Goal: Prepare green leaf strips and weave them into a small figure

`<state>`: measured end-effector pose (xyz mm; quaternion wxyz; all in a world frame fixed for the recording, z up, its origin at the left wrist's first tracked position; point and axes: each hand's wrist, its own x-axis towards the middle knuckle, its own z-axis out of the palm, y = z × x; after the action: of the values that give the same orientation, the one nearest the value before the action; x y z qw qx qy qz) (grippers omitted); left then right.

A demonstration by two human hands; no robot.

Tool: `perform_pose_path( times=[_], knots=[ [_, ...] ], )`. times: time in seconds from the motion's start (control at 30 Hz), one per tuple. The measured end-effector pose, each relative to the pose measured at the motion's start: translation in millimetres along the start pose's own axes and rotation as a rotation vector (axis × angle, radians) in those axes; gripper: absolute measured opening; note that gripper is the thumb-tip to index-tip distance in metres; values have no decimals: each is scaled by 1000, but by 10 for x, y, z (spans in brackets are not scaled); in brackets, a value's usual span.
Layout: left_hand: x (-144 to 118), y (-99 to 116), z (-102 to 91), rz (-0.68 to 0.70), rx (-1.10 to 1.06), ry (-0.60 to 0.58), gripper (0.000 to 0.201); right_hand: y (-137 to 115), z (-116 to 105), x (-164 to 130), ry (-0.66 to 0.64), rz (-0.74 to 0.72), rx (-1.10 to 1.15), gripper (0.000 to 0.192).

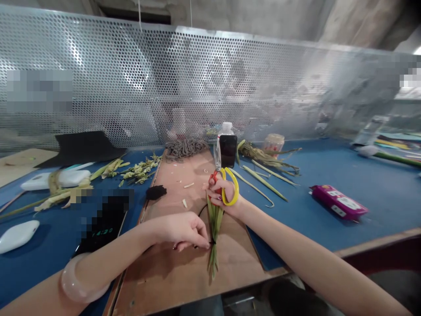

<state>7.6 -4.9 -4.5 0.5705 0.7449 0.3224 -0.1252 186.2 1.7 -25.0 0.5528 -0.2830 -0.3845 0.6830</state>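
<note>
A narrow bundle of green leaf strips (215,221) lies over the wooden board, bound near its lower end with thin black cord (213,242). My left hand (189,230) is closed beside the binding, its fingertips pinched against the cord at the bundle's left side. Scissors (234,186) with yellow and red handles are in my right hand (226,195), fingers through the loops and blades pointing away from me. That hand also rests at the upper end of the bundle, where its fingers partly hide the leaves.
Beneath the bundle is a wooden board (174,272) on a blue table (315,175). Behind stand a bottle (226,128) and a heap of grey cord (186,149). Dried leaves (269,158), a purple packet (338,202), a phone (105,228) and a black clump (156,192) lie around.
</note>
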Motion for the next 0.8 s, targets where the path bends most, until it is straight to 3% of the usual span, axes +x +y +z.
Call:
perform_pose_path(
  times=[0.27,0.57,0.8],
  knots=[
    [12,0,113,-79,-138,36,23,-8,10,13,17,30,36,20],
    [-34,16,160,61,-213,261,36,32,3,44,-20,77,35,18],
    [13,-1,228,104,-144,425,27,30,-27,60,-44,91,59,16]
  ],
)
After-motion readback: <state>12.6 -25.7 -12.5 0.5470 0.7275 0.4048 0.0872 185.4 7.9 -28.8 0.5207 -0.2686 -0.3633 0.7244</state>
